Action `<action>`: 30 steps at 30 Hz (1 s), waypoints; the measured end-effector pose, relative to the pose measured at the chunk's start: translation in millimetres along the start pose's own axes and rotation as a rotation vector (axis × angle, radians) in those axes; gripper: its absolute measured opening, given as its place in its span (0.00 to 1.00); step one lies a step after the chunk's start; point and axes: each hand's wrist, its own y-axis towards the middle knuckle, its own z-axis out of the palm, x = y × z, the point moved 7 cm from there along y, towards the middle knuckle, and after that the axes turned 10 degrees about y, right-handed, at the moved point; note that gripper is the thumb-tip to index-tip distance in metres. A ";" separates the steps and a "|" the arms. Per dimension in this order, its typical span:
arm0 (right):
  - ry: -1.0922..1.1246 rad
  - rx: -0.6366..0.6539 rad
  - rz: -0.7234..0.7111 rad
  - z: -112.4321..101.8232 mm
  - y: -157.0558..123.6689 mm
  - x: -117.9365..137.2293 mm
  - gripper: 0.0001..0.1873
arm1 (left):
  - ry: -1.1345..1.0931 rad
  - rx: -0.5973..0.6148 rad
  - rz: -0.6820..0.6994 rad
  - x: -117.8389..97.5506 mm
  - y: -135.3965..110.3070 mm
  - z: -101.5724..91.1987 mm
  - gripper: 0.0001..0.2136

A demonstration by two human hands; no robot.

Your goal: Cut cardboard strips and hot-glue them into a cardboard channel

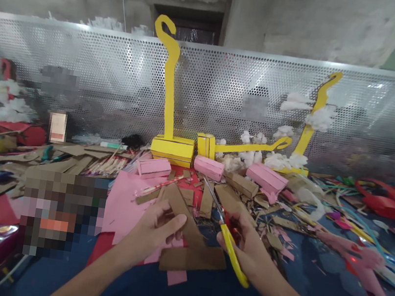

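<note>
My right hand point(247, 247) grips a pair of scissors point(231, 257) with yellow and red handles; the blades point up and away to the left. My left hand point(154, 228) is half curled, thumb apart from the fingers, with no object visible in it. Behind and beside its thumb is an angled brown cardboard piece point(186, 223), and a cardboard strip point(191, 260) lies just below. Whether the left fingers touch the cardboard, I cannot tell. Under that hand spreads pink paper point(120, 205).
Pink paper boxes point(153, 167) and a yellow box with a tall hooked neck point(171, 89) stand ahead, before a perforated metal screen point(118, 82). At right lies a pink glue gun point(362, 261) with a red light. Cardboard scraps point(244, 184) litter the blue table point(131, 291).
</note>
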 end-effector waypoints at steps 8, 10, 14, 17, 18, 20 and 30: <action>-0.227 0.078 -0.035 10.0 -13.1 38.5 0.19 | -0.064 0.117 0.100 -8.5 -1.0 5.8 0.18; -0.265 0.098 -0.067 13.8 -15.4 46.2 0.20 | -0.049 0.096 0.099 -8.3 0.2 3.4 0.15; -0.290 0.088 -0.070 15.0 -17.3 47.1 0.21 | 0.025 0.073 0.113 -9.6 -1.9 0.9 0.09; -0.282 0.064 -0.060 12.9 -17.3 43.1 0.22 | 0.006 0.115 0.123 -9.8 -5.9 3.9 0.09; -0.281 0.059 -0.064 12.5 -17.2 42.7 0.22 | -0.003 0.125 0.121 -9.5 -7.0 4.8 0.10; -0.287 0.062 -0.077 12.9 -16.8 42.5 0.22 | -0.008 0.135 0.109 -8.9 -8.1 6.3 0.12; -0.175 -0.035 -0.095 0.6 -10.6 33.9 0.21 | -0.265 0.033 0.043 -4.5 -3.9 -1.3 0.18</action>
